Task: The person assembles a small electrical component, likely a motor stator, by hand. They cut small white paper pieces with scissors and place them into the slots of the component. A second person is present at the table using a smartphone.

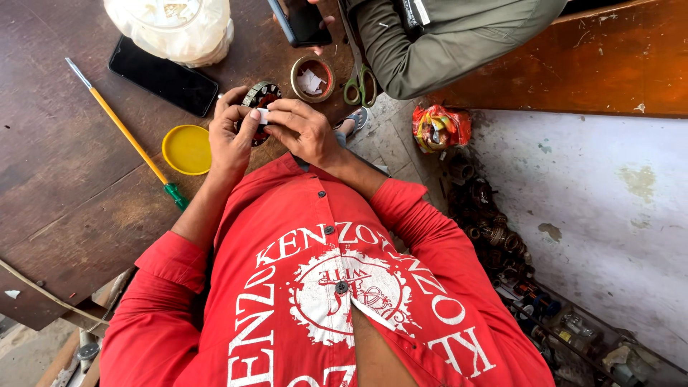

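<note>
Seen from above, a person in a red shirt held both forearms forward over a dark wooden table (57, 143). The left hand (231, 136) curled around a round slotted metal ring (259, 97) – dark with red showing – gripping its near edge. The right hand (304, 129) pinched a small white paper strip (264, 116) against the ring, fingers bent and closed on it. The ring stood tilted on edge just above the table's near edge; its axis could not be told. A yellow lid (186, 149) lay left of the hands, a yellow-handled screwdriver (129, 136) ran diagonally, a black phone (163, 76) lay beyond – and a crumpled red-and-yellow packet (438, 127) sat on the floor to the right
</note>
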